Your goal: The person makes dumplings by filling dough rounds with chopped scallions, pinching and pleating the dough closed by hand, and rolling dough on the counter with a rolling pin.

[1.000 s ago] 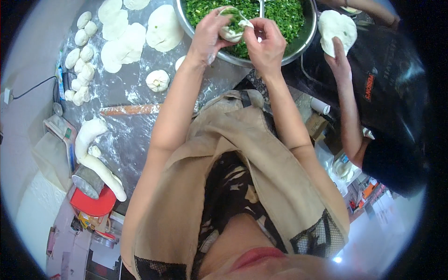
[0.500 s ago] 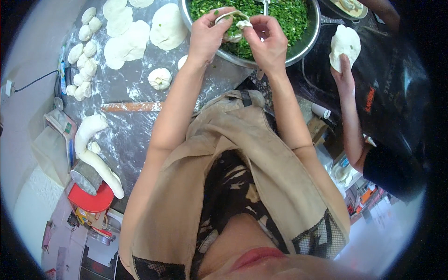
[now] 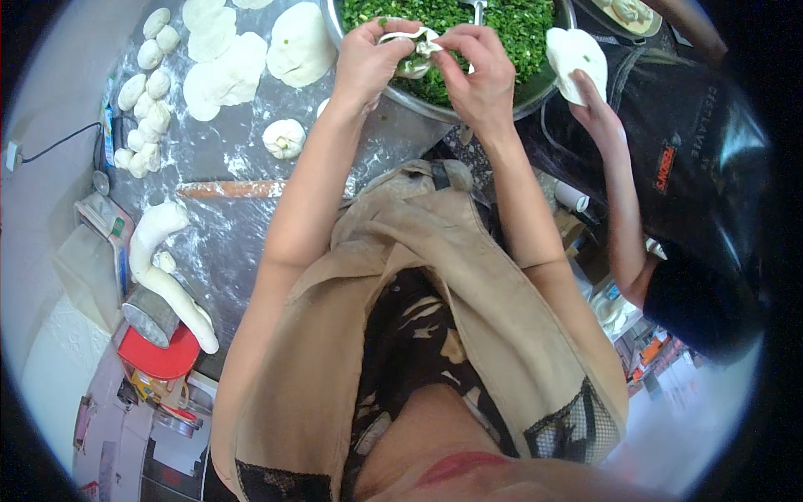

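Over the near rim of a steel bowl [image 3: 545,102], both my hands hold one filled dough wrapper [image 3: 411,67], its edge partly gathered into pleats with green filling showing in the opening. My left hand [image 3: 368,65] cups the wrapper from the left, thumb against its edge. On the other side, my right hand [image 3: 478,74] pinches the pleated edge between thumb and fingers. Chopped green filling [image 3: 510,58] fills the bowl, and a metal utensil handle [image 3: 478,15] stands in it. Below my left hand, a closed round bun [image 3: 284,139] sits on the floured table.
Flat dough rounds [image 3: 302,46] and small dough lumps [image 3: 144,107] lie on the left of the table [image 3: 226,151]. A rolling pin [image 3: 230,190] and a long dough rope [image 3: 159,266] are nearer. At right, a co-worker's hand [image 3: 600,117] holds a dough wrapper [image 3: 577,65] beside the bowl.
The wrapper in my hands is gathered a little more, its opening narrower. The co-worker's hand has moved left with its wrapper, up to the bowl's rim.
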### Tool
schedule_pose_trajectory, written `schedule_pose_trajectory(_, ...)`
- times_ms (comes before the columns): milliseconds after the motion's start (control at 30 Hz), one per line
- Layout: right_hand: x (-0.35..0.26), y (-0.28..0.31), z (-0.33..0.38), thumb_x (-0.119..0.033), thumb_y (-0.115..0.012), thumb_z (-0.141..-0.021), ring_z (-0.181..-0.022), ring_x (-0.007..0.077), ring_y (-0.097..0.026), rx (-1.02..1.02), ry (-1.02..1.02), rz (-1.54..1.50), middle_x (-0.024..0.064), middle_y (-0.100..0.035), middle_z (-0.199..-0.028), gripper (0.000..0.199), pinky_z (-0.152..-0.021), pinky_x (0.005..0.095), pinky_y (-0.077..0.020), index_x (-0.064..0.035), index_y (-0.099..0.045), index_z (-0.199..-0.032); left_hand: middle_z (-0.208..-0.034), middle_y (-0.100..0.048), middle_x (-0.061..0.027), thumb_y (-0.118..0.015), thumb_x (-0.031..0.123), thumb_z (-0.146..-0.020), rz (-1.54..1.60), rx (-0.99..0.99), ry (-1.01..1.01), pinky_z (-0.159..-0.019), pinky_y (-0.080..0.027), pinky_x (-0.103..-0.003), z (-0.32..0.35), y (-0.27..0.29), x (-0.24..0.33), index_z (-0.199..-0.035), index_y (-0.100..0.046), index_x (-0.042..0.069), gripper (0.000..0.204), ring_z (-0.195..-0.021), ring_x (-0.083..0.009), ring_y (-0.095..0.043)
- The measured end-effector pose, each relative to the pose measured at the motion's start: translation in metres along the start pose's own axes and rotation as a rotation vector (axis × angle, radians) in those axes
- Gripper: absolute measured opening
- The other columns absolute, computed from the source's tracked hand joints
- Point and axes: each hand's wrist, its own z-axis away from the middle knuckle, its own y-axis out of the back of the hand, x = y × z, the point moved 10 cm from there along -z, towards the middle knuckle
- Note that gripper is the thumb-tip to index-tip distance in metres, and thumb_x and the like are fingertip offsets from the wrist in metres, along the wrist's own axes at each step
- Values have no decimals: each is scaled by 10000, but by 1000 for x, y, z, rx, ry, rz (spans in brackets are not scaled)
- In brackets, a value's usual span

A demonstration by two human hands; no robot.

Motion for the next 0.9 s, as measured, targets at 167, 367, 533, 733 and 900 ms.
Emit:
schedule_pose_trajectory(167, 6, -9, 0, -46, -652, -738, -834, 270, -635, -113, -123, 2, 92, -656, -927, 113, -781, 355, -493, -44, -640, -851, -856, -656, -60, -587, 57, -790, 48, -77, 67, -620, -495, -215, -5, -3, -9, -942, -643, 7, 170, -697, -97, -607)
schedule_pose_trajectory(367, 8, -2, -4, -89, -653, -745, -806, 252, -613, -10, -4, 33, 97, -622, -839, 190, -760, 347, -483, -53, -647, -931, -1000, -639, -78, -542, 67, -828, -163, -97, 59, -713, -519, -268, -11, -3, -1, -1082, -556, 24, 258, -822, -131, -616)
schedule_pose_trajectory(533, 58, -12, 21, -102, -653, -798, -718, 156, -604, -34, -429, -328, 53, -633, -837, 215, -644, 269, -483, -24, -626, -996, -1164, -576, -90, -556, 155, -853, 404, -377, 287, -898, -477, -356, 2, -25, 2, -1201, -505, 28, 373, -1048, -176, -561)
schedule_pose_trajectory(733, 82, -28, 48, -74, -640, -833, -778, 82, -602, 34, -816, -768, 34, -646, -875, 174, -703, 207, -489, 5, -622, -987, -1133, -554, -82, -567, 74, -853, 217, -272, 99, -918, -480, -394, 17, -30, -12, -1327, -379, 56, 511, -1048, -204, -561)
schedule_pose_trajectory(900, 57, -19, 33, -59, -630, -836, -824, 100, -608, 65, -518, -622, 50, -647, -921, 166, -747, 215, -488, 6, -613, -988, -1109, -564, -103, -555, 112, -878, 128, -97, 100, -862, -521, -378, 10, -21, -16, -1260, -450, 40, 403, -983, -192, -591)
